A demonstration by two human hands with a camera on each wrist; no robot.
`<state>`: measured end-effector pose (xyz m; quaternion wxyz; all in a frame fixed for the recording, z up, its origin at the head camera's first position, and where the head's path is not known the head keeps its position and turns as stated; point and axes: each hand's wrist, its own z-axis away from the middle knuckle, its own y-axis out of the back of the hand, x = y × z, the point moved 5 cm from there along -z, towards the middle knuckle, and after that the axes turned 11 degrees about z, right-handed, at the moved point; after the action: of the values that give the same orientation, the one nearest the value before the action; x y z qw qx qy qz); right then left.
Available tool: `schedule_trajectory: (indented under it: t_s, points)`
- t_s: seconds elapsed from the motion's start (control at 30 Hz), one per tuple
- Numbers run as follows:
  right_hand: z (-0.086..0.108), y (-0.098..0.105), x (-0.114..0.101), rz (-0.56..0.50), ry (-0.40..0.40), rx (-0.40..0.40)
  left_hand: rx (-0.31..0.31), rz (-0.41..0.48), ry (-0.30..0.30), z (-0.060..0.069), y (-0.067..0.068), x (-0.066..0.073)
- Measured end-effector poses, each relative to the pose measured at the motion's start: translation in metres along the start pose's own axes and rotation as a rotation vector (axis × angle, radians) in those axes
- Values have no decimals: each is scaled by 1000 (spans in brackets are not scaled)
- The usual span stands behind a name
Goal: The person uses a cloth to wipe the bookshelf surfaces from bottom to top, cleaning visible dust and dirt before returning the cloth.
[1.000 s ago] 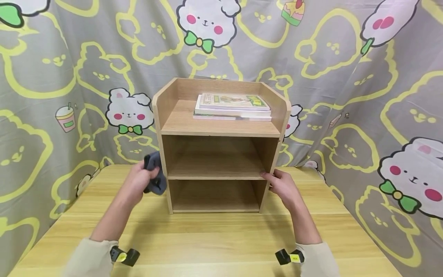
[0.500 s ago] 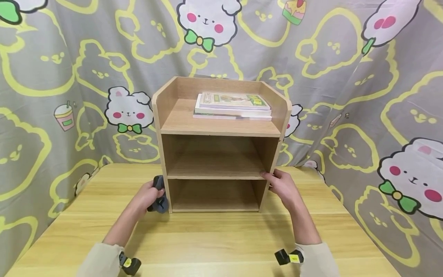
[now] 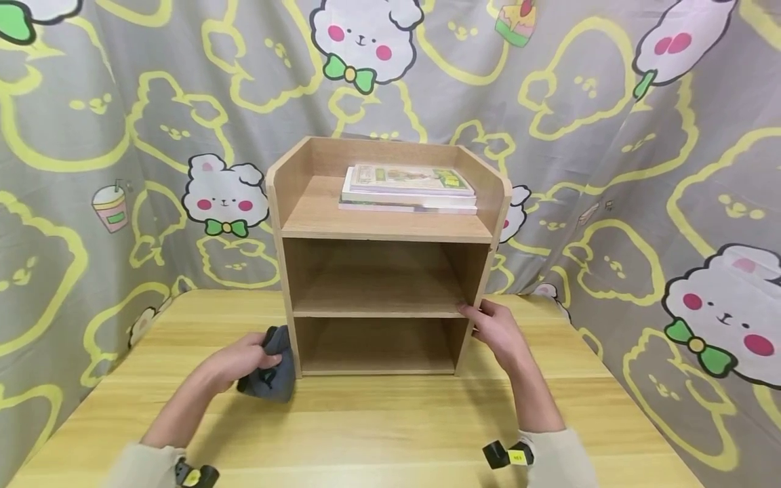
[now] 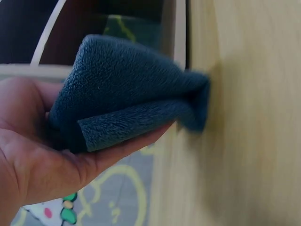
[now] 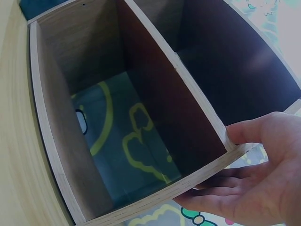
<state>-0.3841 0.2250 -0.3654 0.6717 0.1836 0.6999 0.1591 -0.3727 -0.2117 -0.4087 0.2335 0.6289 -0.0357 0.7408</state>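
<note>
A small wooden shelf unit [image 3: 387,314] stands upright on the table. My left hand [image 3: 241,358] grips a folded blue-grey cloth [image 4: 127,80] beside the unit's lower left side. In the left wrist view the cloth's far end is down at the table surface, close to the shelf's base. My right hand [image 3: 497,332] holds the unit's right side panel. In the right wrist view the thumb lies at the front edge of the middle board [image 5: 188,77], and the other fingers reach round the outside of the panel, partly hidden.
Several thin books [image 3: 409,190] lie stacked on the top board, toward its right. The wood-grain table [image 3: 390,427] extends in front and to both sides. A patterned curtain [image 3: 183,135] hangs close behind and along both sides.
My left hand has brought the cloth down along the unit's left side to its base, then slightly toward me. The right hand stays where it was.
</note>
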Motion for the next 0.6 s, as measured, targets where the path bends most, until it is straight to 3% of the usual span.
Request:
schedule_trajectory:
  t_s: [0.17,0.3,0.5,0.6]
  points:
    - [0,-1,2,-2,8,1,-7,-203,12,10,24,7]
    - [1,1,2,-2,12,12,61,-441,-3,13,44,12]
    - [2,1,2,-8,11,7,303,-805,-27,22,78,2]
    - [2,1,3,-7,11,6,412,-882,5,31,93,-12]
